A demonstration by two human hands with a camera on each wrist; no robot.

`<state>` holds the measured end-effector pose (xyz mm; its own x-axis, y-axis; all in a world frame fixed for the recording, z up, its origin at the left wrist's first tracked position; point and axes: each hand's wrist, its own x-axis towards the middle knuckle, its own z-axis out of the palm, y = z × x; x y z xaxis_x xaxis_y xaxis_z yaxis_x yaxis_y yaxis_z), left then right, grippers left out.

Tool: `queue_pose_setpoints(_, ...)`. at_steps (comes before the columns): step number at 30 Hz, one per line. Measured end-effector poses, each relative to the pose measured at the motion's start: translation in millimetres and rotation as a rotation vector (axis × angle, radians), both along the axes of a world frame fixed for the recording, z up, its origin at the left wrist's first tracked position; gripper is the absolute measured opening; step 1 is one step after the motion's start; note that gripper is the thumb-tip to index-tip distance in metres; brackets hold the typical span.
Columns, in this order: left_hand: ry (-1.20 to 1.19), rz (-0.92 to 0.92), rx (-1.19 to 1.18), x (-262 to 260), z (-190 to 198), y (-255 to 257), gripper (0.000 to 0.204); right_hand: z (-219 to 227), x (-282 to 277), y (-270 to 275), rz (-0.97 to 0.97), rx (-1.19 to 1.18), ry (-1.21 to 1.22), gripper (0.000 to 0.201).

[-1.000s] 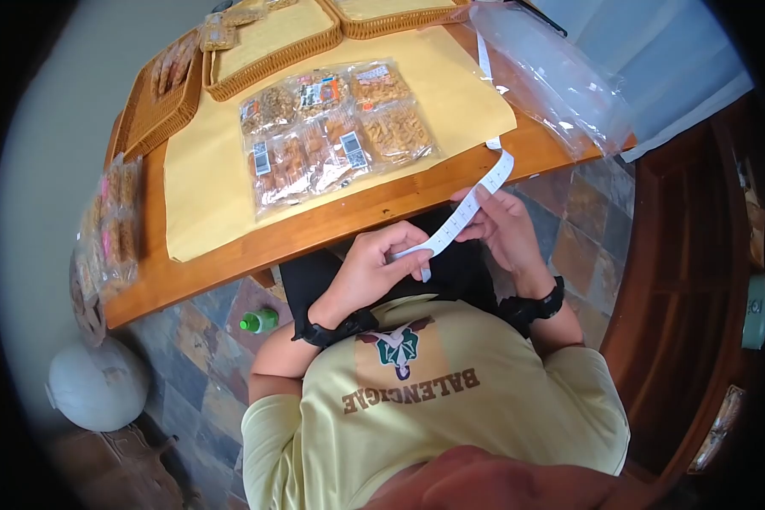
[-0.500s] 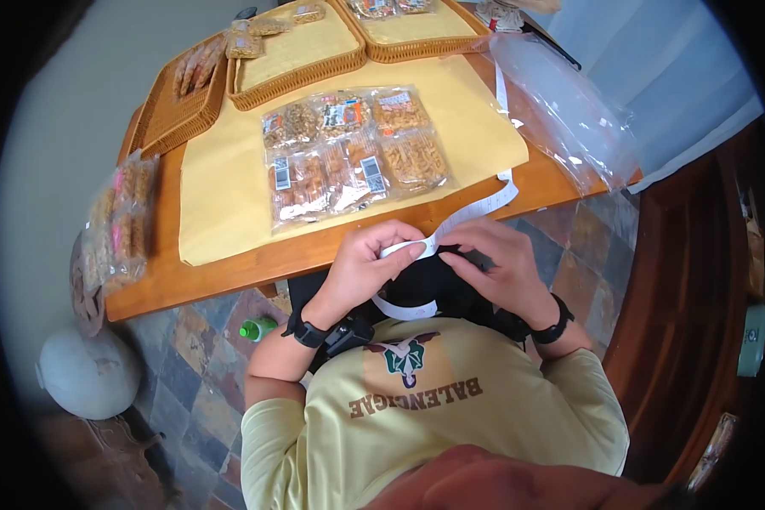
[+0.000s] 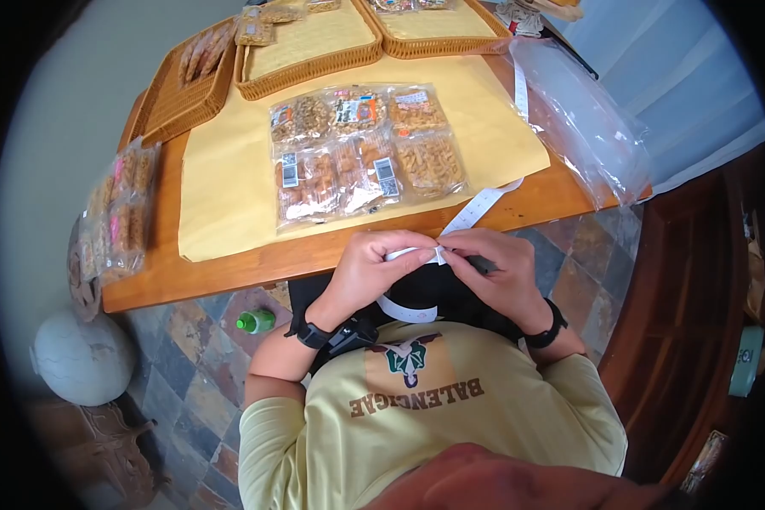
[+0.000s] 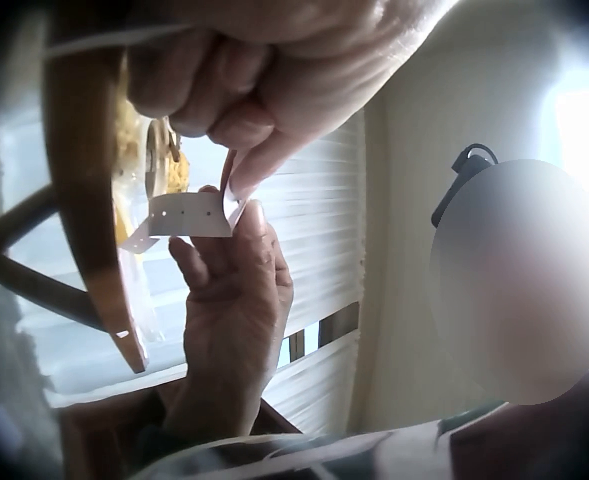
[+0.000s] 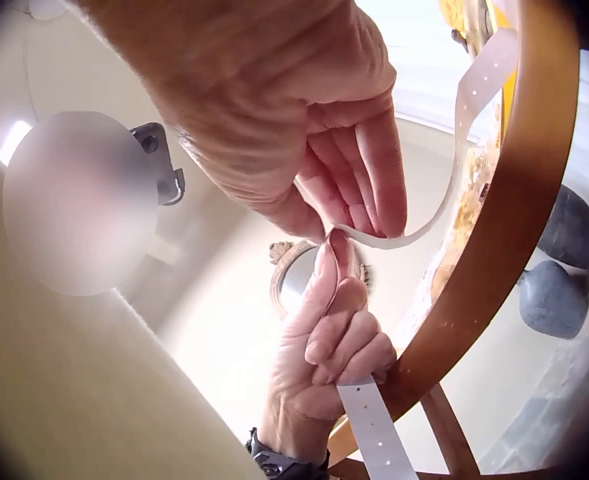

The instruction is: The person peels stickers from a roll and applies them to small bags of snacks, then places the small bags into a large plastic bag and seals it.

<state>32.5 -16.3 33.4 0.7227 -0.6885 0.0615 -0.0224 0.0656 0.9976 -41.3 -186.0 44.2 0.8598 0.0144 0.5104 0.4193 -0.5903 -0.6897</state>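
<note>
A long white strip (image 3: 482, 206) with small printed marks and dots runs from the table's front edge to both hands. My left hand (image 3: 372, 268) pinches it between thumb and fingers, and its end hangs in a curve beneath this hand. Just to the right, my right hand (image 3: 503, 270) pinches the same strip, its fingertips meeting those of the left. In the left wrist view the strip (image 4: 189, 215) bends sharply at the fingertips. The right wrist view shows a dotted length of strip (image 5: 377, 430) hanging below the left hand's curled fingers.
Several clear snack packets (image 3: 431, 166) lie on yellow paper (image 3: 225, 191) on the wooden table (image 3: 157, 285). Wicker trays (image 3: 314, 65) stand behind. A clear plastic bag (image 3: 582, 119) lies at the right, more packets (image 3: 127, 225) at the left edge. A green-capped bottle (image 3: 255, 320) is below.
The right hand has moved left along the strip until its fingertips meet the left hand's. The strip's end now hangs below the left hand. The head view has shifted slightly.
</note>
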Motion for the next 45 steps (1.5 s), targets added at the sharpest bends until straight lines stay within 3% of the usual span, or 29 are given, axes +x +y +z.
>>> queue_pose_setpoints(7,0.087,0.003,0.022,1,4,-5,0.013,7,-2,6,-0.007,0.045,0.054,0.024)
queue_pose_setpoints(12,-0.037,0.05,-0.105,2,-6,-8,0.012,4,-2,2,-0.074,-0.085,-0.024,0.02)
queue_pose_setpoints(14,0.084,-0.022,0.086,3,4,-3,0.012,8,2,0,-0.059,-0.094,-0.028,0.018)
queue_pose_setpoints(15,0.165,-0.011,0.041,5,5,-2,0.01,11,4,-2,-0.056,-0.096,-0.026,0.015)
queue_pose_setpoints(16,-0.071,-0.137,0.213,7,7,4,0.011,16,6,-7,-0.042,-0.106,-0.035,0.015)
queue_pose_setpoints(19,-0.44,-0.286,0.234,8,12,14,0.024,43,12,-20,-0.117,-0.138,0.087,0.007)
queue_pose_setpoints(22,-0.667,-0.199,0.233,8,34,28,0.025,63,37,-25,-0.054,-0.28,0.03,0.008)
queue_pose_setpoints(24,-0.668,-0.052,0.156,13,41,37,0.022,65,54,-21,-0.023,-0.287,0.102,0.007)
queue_pose_setpoints(26,-0.673,0.066,0.232,27,55,46,0.017,63,71,-7,0.191,0.08,0.438,0.007)
queue_pose_setpoints(28,-0.757,0.142,0.23,48,59,52,0.018,63,89,1,0.254,0.132,0.509,0.009)
queue_pose_setpoints(30,-0.831,0.177,0.232,67,65,53,0.021,65,110,4,0.316,0.347,0.748,0.012)
queue_pose_setpoints(34,-0.945,0.177,0.182,97,77,51,0.032,60,152,3,0.496,0.463,0.887,0.017)
queue_pose_setpoints(38,-1.173,0.117,0.195,114,77,44,0.023,54,164,9,0.659,0.637,0.99,0.017)
queue_pose_setpoints(45,-1.227,0.037,0.243,122,67,40,0.015,34,167,4,0.718,0.828,1.023,0.018)
